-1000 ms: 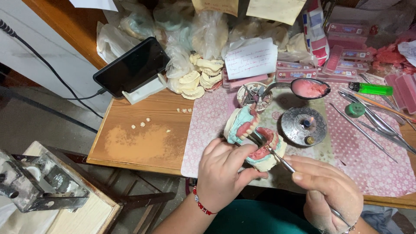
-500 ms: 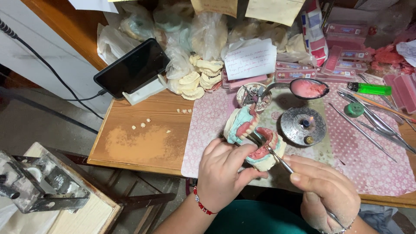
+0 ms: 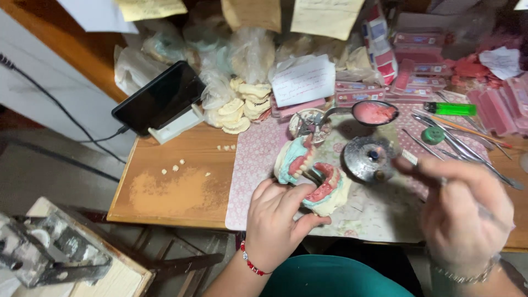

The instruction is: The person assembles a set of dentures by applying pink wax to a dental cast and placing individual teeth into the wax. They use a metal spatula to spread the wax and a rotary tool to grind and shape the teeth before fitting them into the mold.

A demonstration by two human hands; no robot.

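The denture model (image 3: 313, 179), pink wax gums on pale plaster, sits on the patterned mat (image 3: 247, 181) at the table's near edge, and your left hand (image 3: 278, 223) is clamped around its near side. It looks heavy, rigid and brittle at the base but soft and easily marked in the wax, so grip the plaster sides, not the teeth. Your right hand (image 3: 467, 203) hangs blurred near the small metal burner (image 3: 367, 159), fingers pinched on a thin metal tool (image 3: 410, 158), well apart from the left.
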